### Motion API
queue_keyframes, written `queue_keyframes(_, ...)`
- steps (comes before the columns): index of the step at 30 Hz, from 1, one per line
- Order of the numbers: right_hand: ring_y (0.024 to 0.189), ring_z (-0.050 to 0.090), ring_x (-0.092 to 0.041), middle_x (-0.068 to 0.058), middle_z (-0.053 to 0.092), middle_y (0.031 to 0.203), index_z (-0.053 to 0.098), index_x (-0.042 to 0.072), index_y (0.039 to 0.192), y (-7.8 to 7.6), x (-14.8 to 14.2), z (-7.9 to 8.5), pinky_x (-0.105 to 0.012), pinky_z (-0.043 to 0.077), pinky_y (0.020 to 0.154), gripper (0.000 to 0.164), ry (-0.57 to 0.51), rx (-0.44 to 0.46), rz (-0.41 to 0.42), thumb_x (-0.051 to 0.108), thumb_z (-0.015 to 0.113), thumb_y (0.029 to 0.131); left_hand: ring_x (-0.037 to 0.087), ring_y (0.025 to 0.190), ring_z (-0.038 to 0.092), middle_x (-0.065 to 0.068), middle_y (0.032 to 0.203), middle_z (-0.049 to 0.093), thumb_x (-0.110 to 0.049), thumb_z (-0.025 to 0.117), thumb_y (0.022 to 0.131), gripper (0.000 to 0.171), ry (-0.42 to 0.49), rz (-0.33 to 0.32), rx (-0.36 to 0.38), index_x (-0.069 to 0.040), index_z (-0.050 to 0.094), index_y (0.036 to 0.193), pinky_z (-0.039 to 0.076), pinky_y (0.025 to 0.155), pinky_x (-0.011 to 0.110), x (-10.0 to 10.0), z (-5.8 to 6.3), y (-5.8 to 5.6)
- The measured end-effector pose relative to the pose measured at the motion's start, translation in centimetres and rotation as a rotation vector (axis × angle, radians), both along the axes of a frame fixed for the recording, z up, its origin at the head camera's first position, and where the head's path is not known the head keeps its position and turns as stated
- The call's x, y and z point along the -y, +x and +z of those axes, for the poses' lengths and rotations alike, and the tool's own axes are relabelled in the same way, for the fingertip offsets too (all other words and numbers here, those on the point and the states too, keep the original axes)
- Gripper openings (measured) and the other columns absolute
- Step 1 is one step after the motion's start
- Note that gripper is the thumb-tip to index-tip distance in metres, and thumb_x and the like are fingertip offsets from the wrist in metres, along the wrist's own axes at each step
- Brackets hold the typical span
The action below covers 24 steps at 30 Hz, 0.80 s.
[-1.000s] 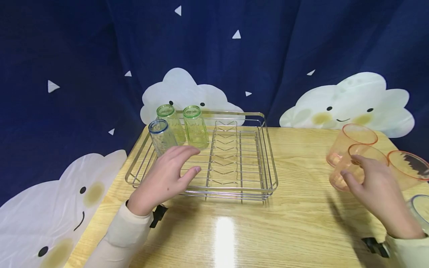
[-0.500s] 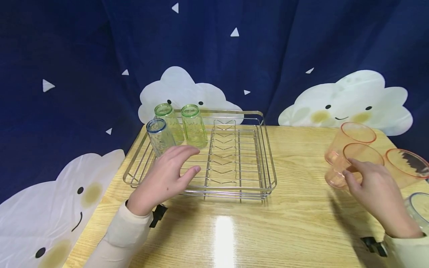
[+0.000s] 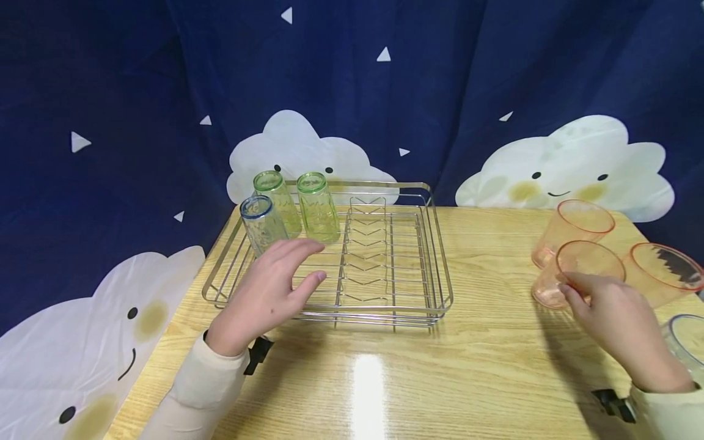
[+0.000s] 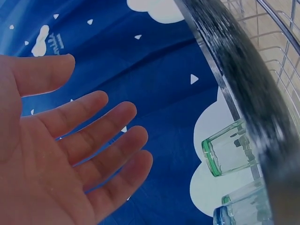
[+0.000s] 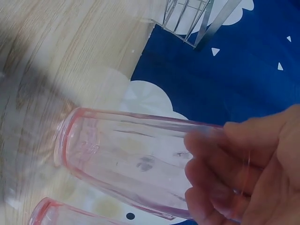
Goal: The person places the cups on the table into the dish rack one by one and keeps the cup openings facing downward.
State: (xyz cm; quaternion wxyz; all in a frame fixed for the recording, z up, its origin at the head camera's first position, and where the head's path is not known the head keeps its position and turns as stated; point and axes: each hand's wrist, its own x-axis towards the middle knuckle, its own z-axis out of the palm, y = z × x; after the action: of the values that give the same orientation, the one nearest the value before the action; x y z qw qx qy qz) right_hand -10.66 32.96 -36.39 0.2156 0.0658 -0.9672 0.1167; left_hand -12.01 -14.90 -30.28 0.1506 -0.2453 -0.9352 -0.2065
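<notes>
At the right of the table, my right hand [image 3: 621, 324] pinches the rim of an orange-tinted clear drinking glass [image 3: 550, 287], thumb against one side and fingers against the other. In the right wrist view that drinking glass [image 5: 131, 154] has its mouth toward the palm and its base near the wood. My left hand [image 3: 269, 287] hovers over the front left of a wire dish rack [image 3: 396, 311], fingers spread and holding nothing. Upside down in the rack's left part stand a blue-rimmed glass [image 3: 263, 229] and two green glasses [image 3: 321, 214], the blue one partly behind the left hand.
Two more orange glasses stand close to the held one, one behind it [image 3: 572, 229] and one to its right [image 3: 660, 284]. A blue-rimmed glass [image 3: 687, 342] is partly hidden by the right wrist. A navy cloud-print curtain [image 3: 429, 91] hangs behind the wooden table [image 3: 478, 366].
The right thumb and fingers have come together on the orange glass's rim. That glass has shifted a little left. The left hand keeps its place over the rack.
</notes>
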Motion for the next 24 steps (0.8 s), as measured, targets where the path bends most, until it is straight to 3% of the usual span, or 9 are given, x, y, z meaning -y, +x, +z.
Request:
queue_keyframes(5, 0.054, 0.057, -0.037, -0.018, 0.061, 0.062, 0.072, -0.003, 0.109, -0.05, 0.29, -0.02, -0.051, 0.038, 0.047, 0.029, 0.009, 0.025, 0.006, 0.008, 0.074, 0.082, 0.028, 0.132, 0.055, 0.007, 0.136, 0.063, -0.03, 0.065, 0.094, 0.042, 0.0, 0.018, -0.004, -0.012, 0.062, 0.131, 0.045, 0.11, 0.048, 0.2, -0.13, 0.17)
queue_keyframes(13, 0.053, 0.056, -0.047, -0.025, 0.062, 0.064, 0.073, -0.003, 0.1, 0.15, 0.09, -0.12, -0.054, 0.036, 0.046, 0.021, 0.022, 0.039, -0.005, 0.01, 0.073, 0.082, 0.028, 0.132, 0.054, 0.008, 0.137, 0.062, -0.031, 0.065, 0.094, 0.043, 0.009, 0.015, 0.005, -0.012, 0.061, 0.132, 0.045, 0.11, 0.049, 0.14, -0.29, 0.03)
queue_keyframes(19, 0.061, 0.057, -0.056, -0.033, 0.064, 0.072, 0.073, -0.003, 0.103, 0.29, -0.01, -0.18, -0.061, 0.038, 0.05, 0.025, 0.024, 0.038, -0.014, 0.01, 0.073, 0.082, 0.028, 0.132, 0.054, 0.007, 0.136, 0.063, -0.032, 0.065, 0.094, 0.043, 0.003, 0.012, 0.004, -0.012, 0.061, 0.132, 0.045, 0.111, 0.049, 0.09, -0.35, -0.05)
queue_keyframes(24, 0.055, 0.056, -0.05, -0.028, 0.064, 0.069, 0.073, 0.001, 0.099, 0.18, 0.0, -0.19, -0.058, 0.036, 0.047, 0.019, 0.012, 0.014, -0.011, 0.006, 0.073, 0.081, 0.028, 0.132, 0.055, 0.007, 0.136, 0.063, -0.031, 0.065, 0.094, 0.042, 0.003, 0.008, 0.004, -0.012, 0.062, 0.131, 0.045, 0.111, 0.048, 0.06, -0.38, -0.1)
